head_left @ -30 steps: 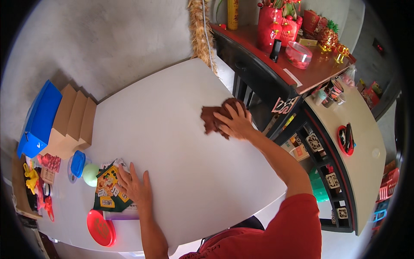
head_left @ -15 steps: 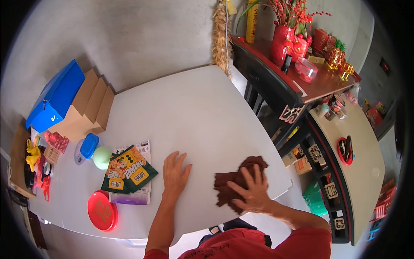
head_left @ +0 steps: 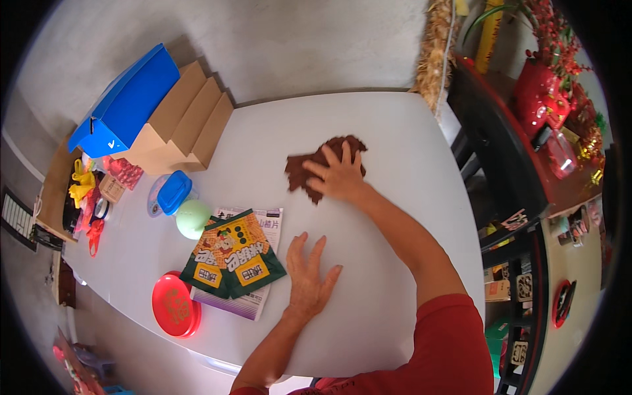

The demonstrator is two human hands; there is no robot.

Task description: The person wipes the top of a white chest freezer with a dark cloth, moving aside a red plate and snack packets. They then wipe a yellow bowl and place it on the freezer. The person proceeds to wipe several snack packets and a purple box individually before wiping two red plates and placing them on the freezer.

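Observation:
A crumpled brown cloth (head_left: pixel 303 172) lies on the far middle of the white table (head_left: pixel 401 197). My right hand (head_left: pixel 339 174) presses on it from above, fingers spread, arm stretched forward. Flat on the tabletop nearer to me rests my left hand (head_left: pixel 311 280), its fingers apart and nothing in it. Just left of that hand lie two green and orange food pouches (head_left: pixel 240 253). Under them is a folded white and purple printed sheet or packet (head_left: pixel 247 306), largely covered.
Left on the table are a red round lid (head_left: pixel 174 306), a pale green ball-like thing (head_left: pixel 193 219), a blue-lidded container (head_left: pixel 175 191), cardboard boxes (head_left: pixel 191 122) and a blue box (head_left: pixel 135 99). A black chair-like frame (head_left: pixel 500 138) and a cabinet with red decorations (head_left: pixel 536 99) border the right.
My right hand has pushed the brown cloth from the near right to the far middle of the table. My left hand stays flat beside the pouches. The view has shifted.

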